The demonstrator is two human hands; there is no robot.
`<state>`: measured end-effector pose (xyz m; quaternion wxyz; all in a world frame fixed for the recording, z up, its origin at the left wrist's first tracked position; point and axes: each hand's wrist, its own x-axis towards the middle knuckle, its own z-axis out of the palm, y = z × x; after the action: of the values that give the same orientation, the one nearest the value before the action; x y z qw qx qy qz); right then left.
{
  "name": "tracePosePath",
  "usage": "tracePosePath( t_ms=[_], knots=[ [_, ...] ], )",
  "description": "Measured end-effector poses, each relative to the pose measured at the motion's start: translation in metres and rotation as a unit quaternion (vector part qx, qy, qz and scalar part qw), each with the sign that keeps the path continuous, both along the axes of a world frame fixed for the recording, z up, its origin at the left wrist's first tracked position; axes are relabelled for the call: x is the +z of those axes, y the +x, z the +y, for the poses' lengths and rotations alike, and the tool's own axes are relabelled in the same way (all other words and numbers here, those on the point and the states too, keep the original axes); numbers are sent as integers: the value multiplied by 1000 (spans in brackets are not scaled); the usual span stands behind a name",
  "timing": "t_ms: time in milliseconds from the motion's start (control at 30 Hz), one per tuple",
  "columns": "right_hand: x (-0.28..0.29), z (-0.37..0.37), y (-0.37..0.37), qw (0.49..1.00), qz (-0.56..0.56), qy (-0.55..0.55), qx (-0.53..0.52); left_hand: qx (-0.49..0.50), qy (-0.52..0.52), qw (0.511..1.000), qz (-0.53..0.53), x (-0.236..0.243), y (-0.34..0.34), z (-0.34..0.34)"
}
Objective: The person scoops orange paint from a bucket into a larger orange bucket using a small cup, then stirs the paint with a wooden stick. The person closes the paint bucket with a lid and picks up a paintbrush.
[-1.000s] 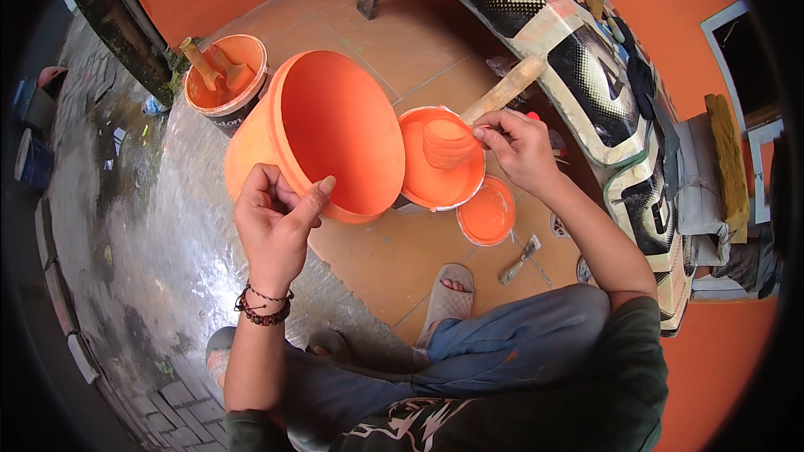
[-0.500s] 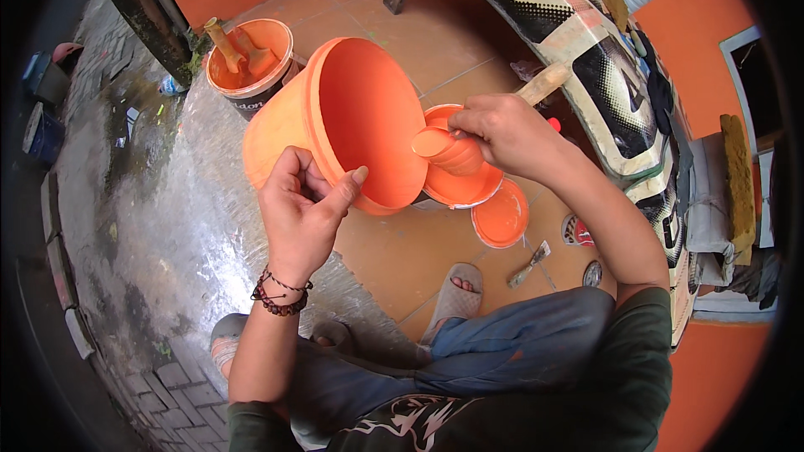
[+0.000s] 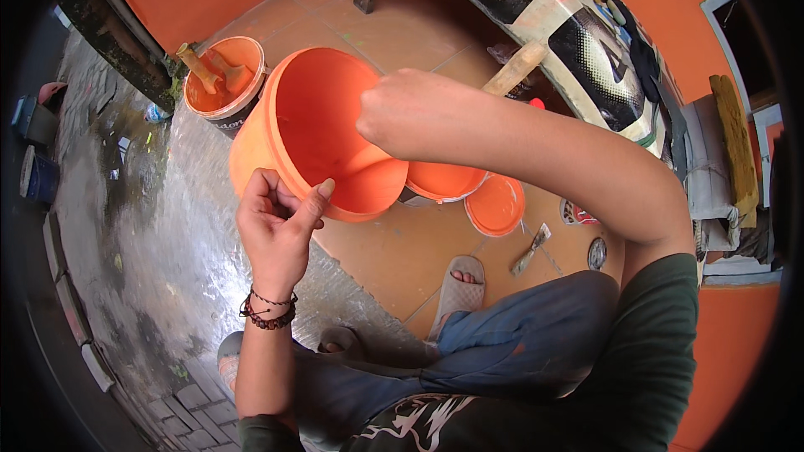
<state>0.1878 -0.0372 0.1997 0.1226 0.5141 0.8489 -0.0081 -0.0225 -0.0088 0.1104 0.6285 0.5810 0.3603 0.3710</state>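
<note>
A large orange pot is tilted with its wide mouth toward the right. My left hand grips its lower near rim, thumb on the inner side and fingers beneath. My right hand is a closed fist at the pot's mouth, back of the hand up. The small orange cup it held a moment ago is mostly or wholly hidden behind it. Inside the pot, below the fist, a curved orange shape shows; I cannot tell whether it is paint or the cup. Beneath the right forearm stands an open paint can, partly covered.
Behind the pot, another paint bucket holds a wooden-handled brush. A paint-covered lid lies beside the can, and a flat tool on the tiles. A wooden handle rises behind my forearm, near a patterned bench-like piece.
My right hand has moved left with the cup, from above the paint can to the pot's mouth, its back now turned up. The left hand still grips the pot's rim.
</note>
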Motion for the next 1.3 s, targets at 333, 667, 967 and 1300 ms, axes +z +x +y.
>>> tracePosePath(
  t_ms=[333, 667, 967, 1300],
  knots=[
    [9, 24, -27, 991, -97, -88, -31, -1, -16, 1000, -9, 1, -1, 3],
    [7, 33, -54, 971, -182, -151, -21, -2, -19, 1000, -16, -2, -2, 4],
    [1, 35, -57, 976, -162, -145, 7, 5, -17, 1000, -20, -4, -3, 2],
    [-31, 14, 6, 997, -20, -60, -33, 9, -17, 1000, -14, -1, -2, 3]
  ],
)
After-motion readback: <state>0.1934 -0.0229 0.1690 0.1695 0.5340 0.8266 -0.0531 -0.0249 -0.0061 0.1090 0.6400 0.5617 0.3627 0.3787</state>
